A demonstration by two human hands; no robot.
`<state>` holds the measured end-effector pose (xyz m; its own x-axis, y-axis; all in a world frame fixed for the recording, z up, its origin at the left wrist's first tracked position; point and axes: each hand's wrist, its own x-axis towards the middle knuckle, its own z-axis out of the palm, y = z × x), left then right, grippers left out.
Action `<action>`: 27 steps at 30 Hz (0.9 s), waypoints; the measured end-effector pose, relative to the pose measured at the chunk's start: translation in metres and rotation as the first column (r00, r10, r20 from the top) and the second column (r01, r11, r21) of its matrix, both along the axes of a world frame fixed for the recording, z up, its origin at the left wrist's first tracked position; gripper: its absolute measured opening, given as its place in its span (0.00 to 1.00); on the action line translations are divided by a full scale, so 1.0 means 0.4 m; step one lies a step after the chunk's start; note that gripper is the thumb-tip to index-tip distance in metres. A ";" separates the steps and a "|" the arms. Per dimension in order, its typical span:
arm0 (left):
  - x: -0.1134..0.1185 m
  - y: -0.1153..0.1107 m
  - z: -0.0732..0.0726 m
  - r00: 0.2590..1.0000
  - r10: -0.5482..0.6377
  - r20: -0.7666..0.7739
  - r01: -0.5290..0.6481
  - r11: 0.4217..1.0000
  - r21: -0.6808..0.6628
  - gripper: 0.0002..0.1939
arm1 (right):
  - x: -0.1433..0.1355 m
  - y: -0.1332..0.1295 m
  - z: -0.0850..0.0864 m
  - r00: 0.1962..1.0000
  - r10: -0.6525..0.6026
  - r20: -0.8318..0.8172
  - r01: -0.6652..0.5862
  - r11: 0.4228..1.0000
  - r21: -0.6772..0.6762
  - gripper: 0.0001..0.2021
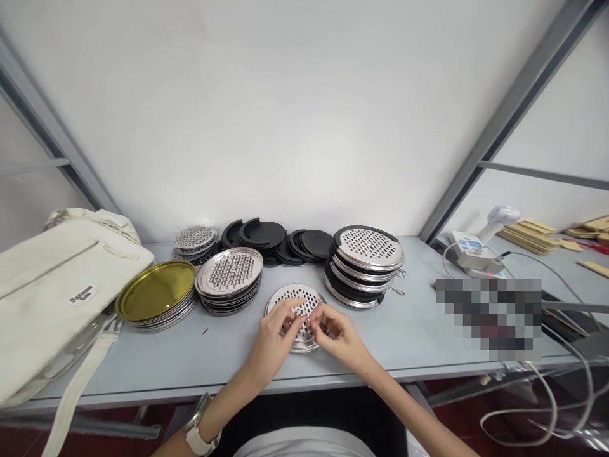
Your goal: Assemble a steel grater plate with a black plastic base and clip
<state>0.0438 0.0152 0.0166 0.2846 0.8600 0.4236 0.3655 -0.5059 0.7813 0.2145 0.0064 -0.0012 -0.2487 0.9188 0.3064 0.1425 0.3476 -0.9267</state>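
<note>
A round perforated metal grater plate (pixel 291 293) lies on the table in front of me, partly covered by my fingers. My left hand (pixel 276 331) is over its left side, with thumb and forefinger pinched near the middle. From the right, my right hand (pixel 340 336) meets it there, its fingertips also pinched together. Something small and shiny may be between the fingertips, but I cannot make it out. Beyond my hands, to the left, stands a stack of similar grater plates (pixel 229 271). On the right is a stack of grater plates with black rims (pixel 368 247).
Shiny gold-coloured lids (pixel 157 292) are piled at the left, beside a cream backpack (pixel 61 279). Black plastic discs (pixel 264 233) and smaller grater discs (pixel 195 237) lie along the wall. A white handheld scanner (pixel 499 219) and cables are at the right.
</note>
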 end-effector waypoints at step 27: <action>0.002 0.000 -0.008 0.999 0.009 0.033 -0.015 0.982 0.190 0.04 | -0.005 -0.008 -0.001 0.957 -0.177 0.229 0.088 0.931 0.353 0.06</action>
